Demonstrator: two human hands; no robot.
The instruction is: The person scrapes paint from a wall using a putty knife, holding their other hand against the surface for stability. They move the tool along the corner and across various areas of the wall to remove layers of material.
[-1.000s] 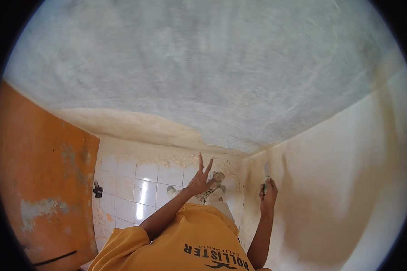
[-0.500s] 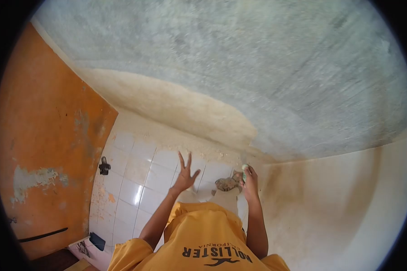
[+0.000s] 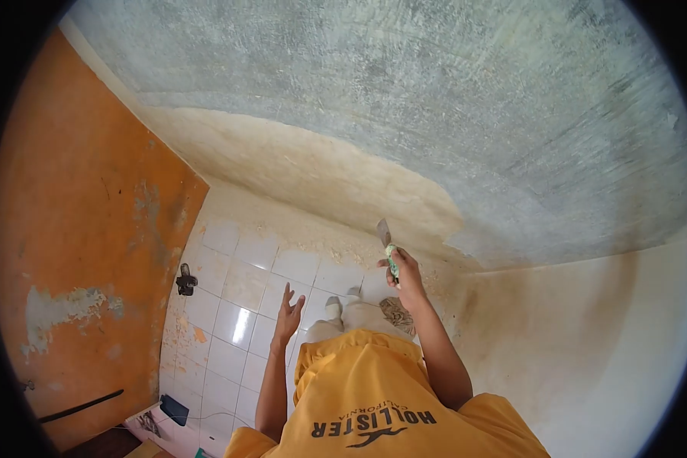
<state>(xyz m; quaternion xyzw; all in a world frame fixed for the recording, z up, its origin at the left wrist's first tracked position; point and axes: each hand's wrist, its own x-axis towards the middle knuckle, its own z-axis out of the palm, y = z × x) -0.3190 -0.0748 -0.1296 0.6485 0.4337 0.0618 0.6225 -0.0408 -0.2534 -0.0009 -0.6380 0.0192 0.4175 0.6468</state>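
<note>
My right hand (image 3: 408, 281) grips a putty knife (image 3: 384, 231) by its pale green-and-white handle. The metal blade points up toward the wall and appears apart from it. Empty, my left hand (image 3: 286, 319) hovers above the floor with its fingers apart. Ahead is a wall (image 3: 343, 84) with worn blue-grey paint above and a bare beige area (image 3: 298, 156) below.
White floor tiles (image 3: 263, 336) carry scattered flakes near the wall's foot. A brown patterned thing (image 3: 395, 314) lies by my feet. An orange wall (image 3: 84, 214) with peeling paint stands left, and a small dark object (image 3: 185, 280) lies near it.
My right hand has risen up and to the left, turning the putty knife so its blade shows. My left hand has moved down and left, its fingers less spread. The view has shifted slightly.
</note>
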